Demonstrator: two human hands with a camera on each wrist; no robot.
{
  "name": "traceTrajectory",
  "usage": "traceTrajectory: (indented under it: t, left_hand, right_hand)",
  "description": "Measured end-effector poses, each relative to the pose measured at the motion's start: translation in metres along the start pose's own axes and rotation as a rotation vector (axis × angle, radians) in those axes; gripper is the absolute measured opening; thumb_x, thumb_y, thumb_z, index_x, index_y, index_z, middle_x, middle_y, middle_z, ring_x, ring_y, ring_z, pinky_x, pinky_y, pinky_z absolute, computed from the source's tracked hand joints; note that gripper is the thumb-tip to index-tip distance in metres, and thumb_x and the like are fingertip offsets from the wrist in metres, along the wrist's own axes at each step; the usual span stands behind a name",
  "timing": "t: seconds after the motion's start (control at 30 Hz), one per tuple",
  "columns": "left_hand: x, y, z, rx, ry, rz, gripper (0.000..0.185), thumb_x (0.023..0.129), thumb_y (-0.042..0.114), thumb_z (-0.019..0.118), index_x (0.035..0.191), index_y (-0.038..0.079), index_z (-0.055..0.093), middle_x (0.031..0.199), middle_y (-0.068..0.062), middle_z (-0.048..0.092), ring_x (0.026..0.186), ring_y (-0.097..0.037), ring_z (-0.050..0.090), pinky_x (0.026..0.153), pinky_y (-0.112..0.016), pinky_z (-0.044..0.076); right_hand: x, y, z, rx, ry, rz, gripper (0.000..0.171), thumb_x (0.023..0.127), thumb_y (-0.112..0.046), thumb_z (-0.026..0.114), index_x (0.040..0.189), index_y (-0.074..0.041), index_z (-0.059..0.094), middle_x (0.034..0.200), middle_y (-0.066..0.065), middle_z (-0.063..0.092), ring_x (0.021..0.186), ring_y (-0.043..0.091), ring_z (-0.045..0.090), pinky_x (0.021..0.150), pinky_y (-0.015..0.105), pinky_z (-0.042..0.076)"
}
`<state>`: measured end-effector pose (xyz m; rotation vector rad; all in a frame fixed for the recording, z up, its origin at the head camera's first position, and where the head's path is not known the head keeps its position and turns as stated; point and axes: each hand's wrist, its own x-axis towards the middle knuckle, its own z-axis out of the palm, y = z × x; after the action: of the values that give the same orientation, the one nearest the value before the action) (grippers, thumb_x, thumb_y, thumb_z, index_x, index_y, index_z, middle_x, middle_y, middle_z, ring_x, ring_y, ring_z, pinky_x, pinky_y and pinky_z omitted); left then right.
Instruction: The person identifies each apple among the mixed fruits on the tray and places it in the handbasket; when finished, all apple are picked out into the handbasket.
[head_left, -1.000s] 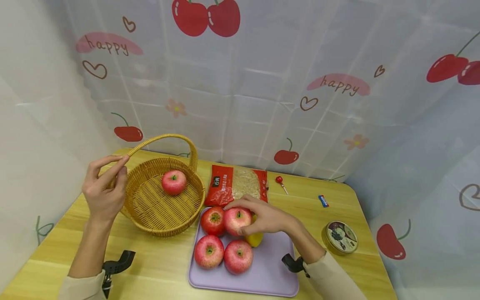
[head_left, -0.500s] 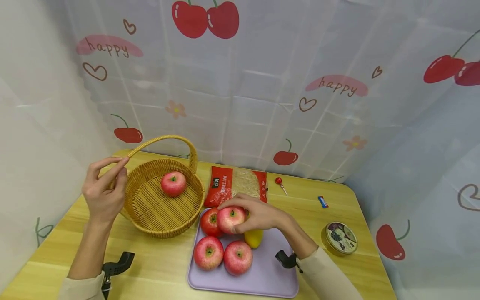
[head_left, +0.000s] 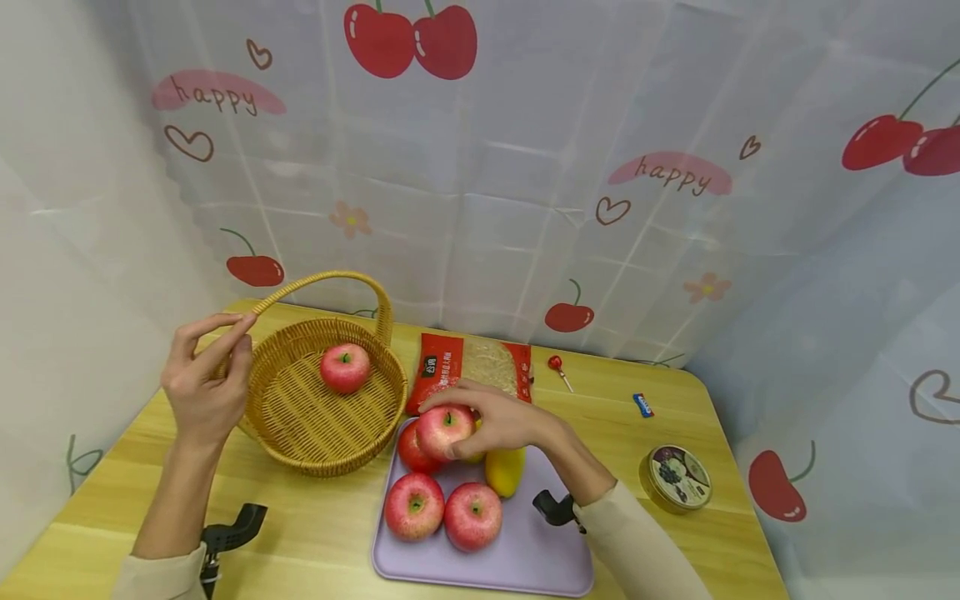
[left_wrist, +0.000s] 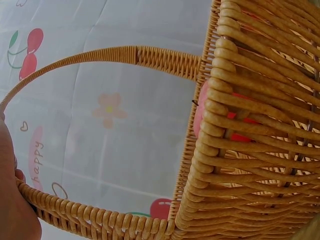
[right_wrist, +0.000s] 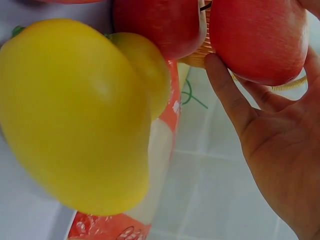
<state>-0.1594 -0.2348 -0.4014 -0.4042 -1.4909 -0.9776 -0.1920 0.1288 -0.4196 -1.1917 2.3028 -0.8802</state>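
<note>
This looks like a small staged corner set up indoors rather than a working kitchen or shop. A pale plastic curtain printed with cherries, hearts and the word "happy" hangs as a backdrop on the far side and wraps round the left and right (its fold creases show). In front of it stands a light wooden table with rounded corners. Household food things lie on it: a wicker basket at the left, a lilac tray of fruit in the near middle, a red packet behind, a round tin at the right.
</note>
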Motion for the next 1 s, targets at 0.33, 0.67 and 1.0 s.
traceTrajectory:
  t: [0.33, 0.67, 1.0]
  left_hand:
    - [0.0, 0.003, 0.0, 0.002, 0.008, -0.006, 0.017, 0.091, 0.002, 0.064, 0.094, -0.007, 0.078, 0.1, -0.025, 0.068, 0.052, 0.0, 0.028, 0.059, -0.007, 0.023]
    - [0.003, 0.007, 0.002, 0.012, 0.015, -0.007, 0.017, 0.091, 0.003, 0.064, 0.093, -0.007, 0.078, 0.098, -0.025, 0.068, 0.061, -0.003, 0.039, 0.063, -0.007, 0.024]
    - [0.002, 0.006, 0.001, -0.001, -0.003, -0.015, 0.017, 0.092, 0.003, 0.064, 0.094, -0.008, 0.077, 0.099, -0.026, 0.066, 0.049, -0.002, 0.023, 0.056, -0.009, 0.022]
  right_hand:
    - [0.017, -0.004, 0.0, -0.013, -0.023, -0.043, 0.056, 0.083, -0.044, 0.07, 0.138, -0.044, 0.056, 0.132, -0.017, 0.052, 0.116, 0.008, 0.051, 0.097, 0.037, 0.047]
    - [0.033, -0.009, -0.003, -0.014, -0.014, -0.051, 0.056, 0.084, -0.053, 0.071, 0.137, -0.047, 0.055, 0.127, -0.015, 0.051, 0.112, 0.007, 0.05, 0.094, 0.035, 0.048]
    - [0.049, -0.01, -0.003, 0.001, 0.01, -0.042, 0.056, 0.083, -0.056, 0.072, 0.136, -0.05, 0.056, 0.124, -0.016, 0.053, 0.109, 0.006, 0.051, 0.091, 0.033, 0.049]
